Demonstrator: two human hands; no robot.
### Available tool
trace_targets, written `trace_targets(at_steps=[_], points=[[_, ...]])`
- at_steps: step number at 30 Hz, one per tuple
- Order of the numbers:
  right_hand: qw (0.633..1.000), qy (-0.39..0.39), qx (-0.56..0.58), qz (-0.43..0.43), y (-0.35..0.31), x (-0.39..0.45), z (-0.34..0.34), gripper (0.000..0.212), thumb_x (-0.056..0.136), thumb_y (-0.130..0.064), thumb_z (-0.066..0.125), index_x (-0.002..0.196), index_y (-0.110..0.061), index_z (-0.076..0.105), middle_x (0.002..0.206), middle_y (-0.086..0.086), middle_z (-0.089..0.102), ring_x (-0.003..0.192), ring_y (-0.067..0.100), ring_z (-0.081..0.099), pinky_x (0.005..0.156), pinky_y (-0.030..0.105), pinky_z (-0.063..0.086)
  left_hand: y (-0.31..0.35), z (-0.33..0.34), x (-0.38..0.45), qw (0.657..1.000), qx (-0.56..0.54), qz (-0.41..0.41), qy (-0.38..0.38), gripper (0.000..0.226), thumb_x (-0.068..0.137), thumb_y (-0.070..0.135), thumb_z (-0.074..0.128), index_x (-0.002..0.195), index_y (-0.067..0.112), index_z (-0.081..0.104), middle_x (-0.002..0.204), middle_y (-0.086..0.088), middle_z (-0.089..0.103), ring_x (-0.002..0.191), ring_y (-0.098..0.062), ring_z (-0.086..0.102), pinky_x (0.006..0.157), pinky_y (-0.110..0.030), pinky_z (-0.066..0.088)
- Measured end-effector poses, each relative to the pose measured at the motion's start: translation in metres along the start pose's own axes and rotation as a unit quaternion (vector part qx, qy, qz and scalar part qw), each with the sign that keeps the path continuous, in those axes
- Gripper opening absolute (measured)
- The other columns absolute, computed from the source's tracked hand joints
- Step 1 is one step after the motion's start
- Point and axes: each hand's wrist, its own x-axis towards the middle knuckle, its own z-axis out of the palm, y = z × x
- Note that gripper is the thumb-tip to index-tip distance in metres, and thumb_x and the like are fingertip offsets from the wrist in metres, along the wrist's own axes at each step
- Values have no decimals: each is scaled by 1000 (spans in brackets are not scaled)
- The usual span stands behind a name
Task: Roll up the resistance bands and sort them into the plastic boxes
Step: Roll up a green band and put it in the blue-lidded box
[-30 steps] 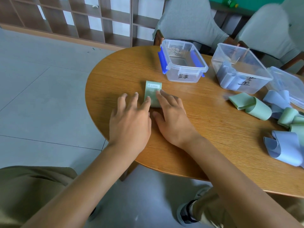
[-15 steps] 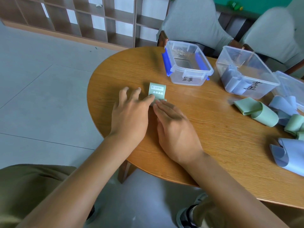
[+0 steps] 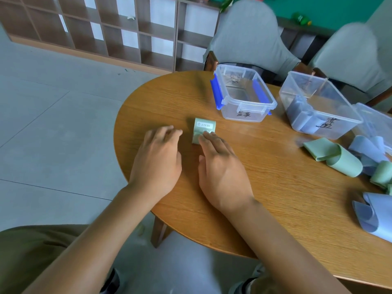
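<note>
A pale green resistance band (image 3: 204, 128) printed "HEAVY" lies partly rolled on the round wooden table (image 3: 275, 187). My right hand (image 3: 220, 166) lies flat with straight fingers, its fingertips pressing on the near part of the roll. To the left of the band my left hand (image 3: 157, 158) hovers just off it, fingers relaxed and a little blurred. Behind the band stands a clear plastic box with blue clips (image 3: 244, 96), with no bands in it. To its right a second clear box (image 3: 318, 105) holds rolled blue bands.
Loose green bands (image 3: 333, 153) and blue bands (image 3: 375, 217) lie in a heap at the table's right side, beside a box lid (image 3: 375, 122). Two grey chairs stand behind the table. The table's left edge drops to a grey tiled floor, with a wooden shelf unit beyond.
My left hand has come off the green band and shifted left. The right hand's fingers stay on the roll, and more of the "HEAVY" label now shows.
</note>
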Motion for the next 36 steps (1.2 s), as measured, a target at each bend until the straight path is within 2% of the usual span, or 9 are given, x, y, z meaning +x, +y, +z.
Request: trace_targets(at_steps=[8,13,17,21,25,30,36], points=[[999,-39,-6,11,10,21,2,49,92,-7,52,141,-5,51,146,11,53,139,28,43,110,43,43,0,2,0,1000,6,-4,4,46,97,15,47,142,15,53,146,-5,51,133,-27,43,104,-39,45],[998,-49,-28,-4,21,36,1,47,89,-7,53,136,-8,55,142,8,57,134,29,48,105,45,45,0,2,1,1000,16,-5,-4,46,97,18,45,142,16,53,145,-5,52,134,-27,42,104,-40,47],[997,-63,-52,-15,25,45,3,47,92,-11,52,139,-10,53,144,6,53,139,27,40,105,44,44,1,1,0,1000,18,-7,-11,46,97,18,44,141,16,53,145,-5,52,135,-28,41,104,-41,47],[994,-45,-98,-14,25,49,1,46,91,-15,51,137,-14,54,131,9,45,121,31,41,95,43,46,1,0,0,1000,19,-7,-10,45,97,17,45,140,15,54,144,-6,52,134,-28,42,106,-40,45],[992,-40,-119,-25,24,53,0,42,90,-11,50,131,-10,58,121,11,49,111,33,45,90,45,46,0,0,1,1000,21,-11,-12,44,97,17,45,139,15,56,144,-6,52,134,-28,42,105,-39,45],[993,-23,-111,-31,25,49,2,38,86,-8,52,124,-6,58,116,13,58,108,34,48,90,46,48,0,-1,0,1000,20,-13,-12,42,98,19,46,139,15,56,145,-5,52,135,-26,41,106,-38,44],[995,-15,-89,-36,30,58,3,37,82,-3,57,118,-5,61,105,13,66,106,36,55,76,43,51,-1,0,0,1000,19,-13,-11,42,98,21,46,138,16,57,145,-5,53,136,-26,42,105,-38,44]])
